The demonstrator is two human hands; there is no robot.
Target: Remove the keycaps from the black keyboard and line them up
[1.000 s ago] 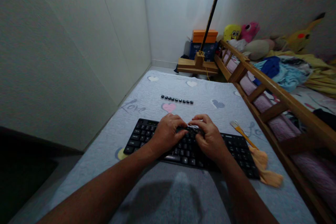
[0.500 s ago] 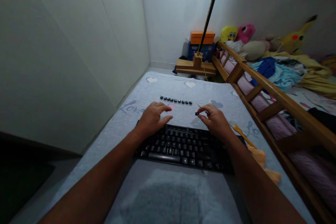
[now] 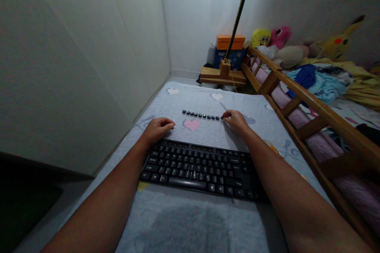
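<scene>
A black keyboard (image 3: pixel 192 166) lies on the patterned blanket, its right end partly hidden by my right forearm. Beyond it runs a row of small black keycaps (image 3: pixel 204 116). My right hand (image 3: pixel 236 121) is at the right end of this row, thumb and fingers closed on one keycap (image 3: pixel 223 118) low at the blanket. A thin wire loop (image 3: pixel 223 106), perhaps a keycap puller, sticks up from the same hand. My left hand (image 3: pixel 158 129) rests by the keyboard's far left corner, with thumb and fingers drawn together and nothing visible in them.
An orange-handled tool (image 3: pixel 273 149) lies right of the keyboard, partly behind my right arm. A wooden bed rail (image 3: pixel 299 97) borders the right side, and a pale cabinet (image 3: pixel 89 59) the left. A wooden stand (image 3: pixel 224 74) with a dark pole is at the far end.
My right hand has carried the keycap away from me to the row's right end. My left hand has moved left, its fingers closing together. More of the keyboard's left end shows.
</scene>
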